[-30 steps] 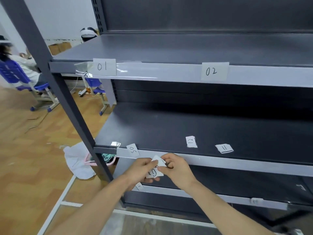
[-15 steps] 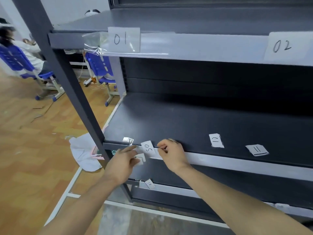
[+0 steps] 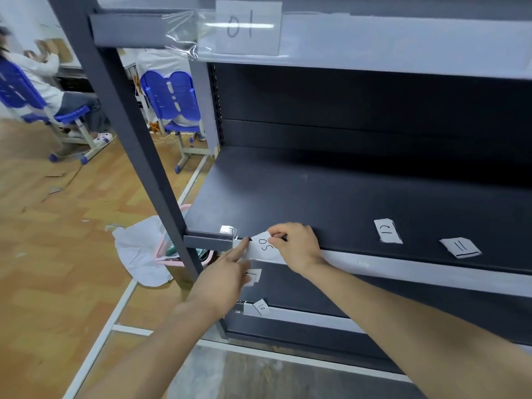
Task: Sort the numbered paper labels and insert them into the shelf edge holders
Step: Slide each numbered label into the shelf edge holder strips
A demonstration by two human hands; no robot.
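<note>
Label 05 (image 3: 266,244), ctr-left of frame, is being pinched at its top by the right hand (image 3: 296,246) at the edge holder (image 3: 374,264). Holder's end is being touched by index of left hand (image 3: 227,279); spare labels (image 3: 254,276) are being held in its curled fingers. Label should be kept square & slid flat.

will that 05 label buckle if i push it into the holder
Likely floppy: the 05 label is thin paper, tilted where the right hand pinches it. Probably light, so it may skew in the shelf edge holder unless the left hand, holding a spare label, steadies it.
</note>
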